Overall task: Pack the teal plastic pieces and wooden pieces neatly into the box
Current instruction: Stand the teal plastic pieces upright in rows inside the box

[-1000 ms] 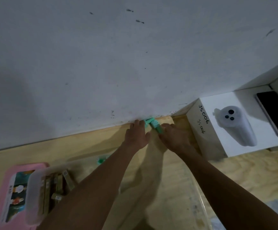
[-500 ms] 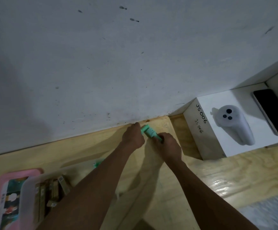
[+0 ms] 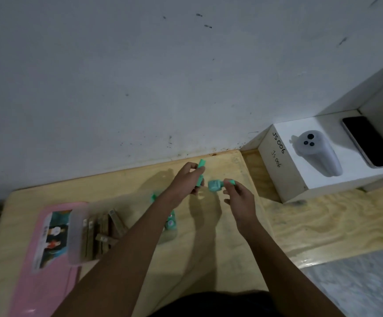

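Observation:
My left hand (image 3: 187, 179) grips a long teal plastic piece (image 3: 200, 171) that stands nearly upright above the wooden board. Just to its right, my right hand (image 3: 238, 196) pinches a second teal piece (image 3: 215, 186) by its end, its round face turned toward me. The clear plastic box (image 3: 77, 236) lies at the left, with several wooden pieces (image 3: 101, 232) packed on edge inside. More teal pieces (image 3: 170, 221) lie on the board under my left forearm, partly hidden.
A pink lid (image 3: 42, 255) with a picture label sits under and left of the box. At the right stands a white carton (image 3: 300, 170) marked JS 006, a dark phone (image 3: 369, 140) beside it. A grey wall runs along the board's far edge.
Both hands have lifted away from the wall edge and drawn back toward me. The teal pieces they held together are now apart, one in each hand.

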The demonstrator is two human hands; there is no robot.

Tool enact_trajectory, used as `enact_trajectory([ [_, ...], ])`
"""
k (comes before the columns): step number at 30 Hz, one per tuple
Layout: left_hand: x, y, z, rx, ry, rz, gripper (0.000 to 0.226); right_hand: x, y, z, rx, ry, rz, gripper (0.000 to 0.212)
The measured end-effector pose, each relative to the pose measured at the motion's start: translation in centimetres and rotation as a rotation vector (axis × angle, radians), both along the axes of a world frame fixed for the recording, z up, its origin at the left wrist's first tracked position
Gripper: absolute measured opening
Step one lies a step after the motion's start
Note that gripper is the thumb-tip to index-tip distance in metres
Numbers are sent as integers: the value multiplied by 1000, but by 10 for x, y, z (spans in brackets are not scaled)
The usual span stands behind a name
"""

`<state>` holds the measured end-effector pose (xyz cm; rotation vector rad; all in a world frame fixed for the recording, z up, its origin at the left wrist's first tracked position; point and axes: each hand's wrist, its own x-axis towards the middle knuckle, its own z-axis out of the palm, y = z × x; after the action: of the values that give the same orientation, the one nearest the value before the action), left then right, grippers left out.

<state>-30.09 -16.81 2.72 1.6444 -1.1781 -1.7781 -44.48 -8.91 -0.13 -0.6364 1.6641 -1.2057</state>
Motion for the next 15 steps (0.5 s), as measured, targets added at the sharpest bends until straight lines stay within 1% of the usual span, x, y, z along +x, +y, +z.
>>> enact_trajectory([
  [4,19,29,17,-88,-11,45,18,17,12,18,-54,-49,30,18],
  [9,54,57,33,-216,-49,86,16,35,21,31,-150,36,119,20],
  [12,76,72,39,-304,-163,96,18,45,26,33,-203,148,213,21],
  [15,96,85,39,-403,-309,38,22,57,31,35,-250,266,362,22],
])
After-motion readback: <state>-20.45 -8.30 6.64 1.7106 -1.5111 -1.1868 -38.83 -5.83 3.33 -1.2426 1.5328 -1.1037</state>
